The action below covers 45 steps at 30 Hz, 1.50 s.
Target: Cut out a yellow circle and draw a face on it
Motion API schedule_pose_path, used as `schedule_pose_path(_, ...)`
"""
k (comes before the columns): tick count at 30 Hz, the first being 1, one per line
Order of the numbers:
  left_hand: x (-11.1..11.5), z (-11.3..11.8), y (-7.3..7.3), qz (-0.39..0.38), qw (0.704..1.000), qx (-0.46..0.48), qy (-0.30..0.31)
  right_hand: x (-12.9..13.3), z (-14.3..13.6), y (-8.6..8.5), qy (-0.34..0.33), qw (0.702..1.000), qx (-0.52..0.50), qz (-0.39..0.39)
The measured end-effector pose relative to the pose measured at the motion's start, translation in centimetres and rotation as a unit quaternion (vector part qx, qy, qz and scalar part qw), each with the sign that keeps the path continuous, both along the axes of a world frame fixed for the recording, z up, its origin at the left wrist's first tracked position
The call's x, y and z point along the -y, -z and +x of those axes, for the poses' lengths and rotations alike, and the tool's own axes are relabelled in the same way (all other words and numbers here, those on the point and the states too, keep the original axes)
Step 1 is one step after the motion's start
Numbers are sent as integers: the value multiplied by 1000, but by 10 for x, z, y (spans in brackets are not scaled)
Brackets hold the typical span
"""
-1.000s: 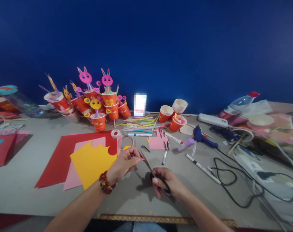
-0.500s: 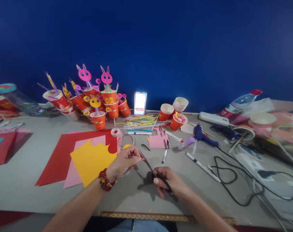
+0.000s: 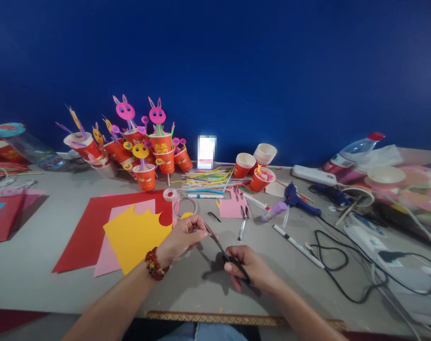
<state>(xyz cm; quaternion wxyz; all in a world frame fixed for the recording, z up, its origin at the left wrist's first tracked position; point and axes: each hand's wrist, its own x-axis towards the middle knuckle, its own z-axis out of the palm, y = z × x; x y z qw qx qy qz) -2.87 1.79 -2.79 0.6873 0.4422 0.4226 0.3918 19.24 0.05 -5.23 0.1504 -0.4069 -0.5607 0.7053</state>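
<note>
My right hand (image 3: pixel 249 270) grips a pair of black-handled scissors (image 3: pixel 220 247), its blades pointing up and left toward my left fingertips. My left hand (image 3: pixel 189 234), with a red bead bracelet (image 3: pixel 155 265) at the wrist, is closed in a pinch. What lies between its thumb and fingers is too small and hidden to make out. The scissor tips come right up to that pinch. Left of it lie sheets of yellow paper (image 3: pixel 137 234), pink paper (image 3: pixel 103 258) and red paper (image 3: pixel 80 237), the yellow with scalloped cut-outs along its top edge.
Paper cups with animal faces (image 3: pixel 144 177) stand at the back left. Pipe cleaners (image 3: pixel 204 177), stacked cups (image 3: pixel 244 163) and a pink scrap (image 3: pixel 229 208) lie ahead. A blue glue gun (image 3: pixel 300 201), its black cable, a white marker (image 3: pixel 297 245) and a power strip (image 3: pixel 364 241) occupy the right side.
The scissors and my right hand have shifted very slightly left, the blades looking a little closer together. My left hand stays in its pinch at the same spot.
</note>
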Motion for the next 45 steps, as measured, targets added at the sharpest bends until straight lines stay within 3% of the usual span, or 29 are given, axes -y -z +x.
schedule_pose_path(45, -1, 0, 1, -4, 1000, 9, 9, -2, 0, 6, 11, 1000, 4, 11)
